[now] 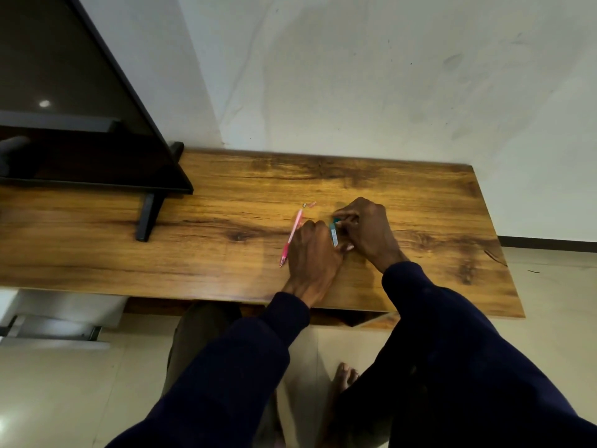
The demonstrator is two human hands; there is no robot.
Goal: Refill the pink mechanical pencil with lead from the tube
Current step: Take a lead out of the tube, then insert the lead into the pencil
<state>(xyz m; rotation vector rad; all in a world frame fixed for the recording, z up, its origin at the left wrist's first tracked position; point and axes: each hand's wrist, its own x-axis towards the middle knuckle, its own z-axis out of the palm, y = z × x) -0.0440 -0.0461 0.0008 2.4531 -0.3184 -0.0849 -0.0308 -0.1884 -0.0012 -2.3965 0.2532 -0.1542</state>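
Note:
The pink mechanical pencil [291, 237] lies on the wooden table [226, 202], tip toward me, just left of my left hand [311, 253]. A teal lead tube [333, 232] is held between both hands. My left hand grips its lower body. My right hand [368, 231] pinches its top end with fingertips. Two tiny pieces, a small cap and eraser [308, 205], rest on the table beyond the pencil's far end. Whether any lead is out of the tube is too small to tell.
A black monitor [80, 124] on a black stand [148, 218] occupies the table's left side. A white wall rises behind the table. The table's front edge runs near my wrists, with tiled floor and my bare foot [345, 376] below.

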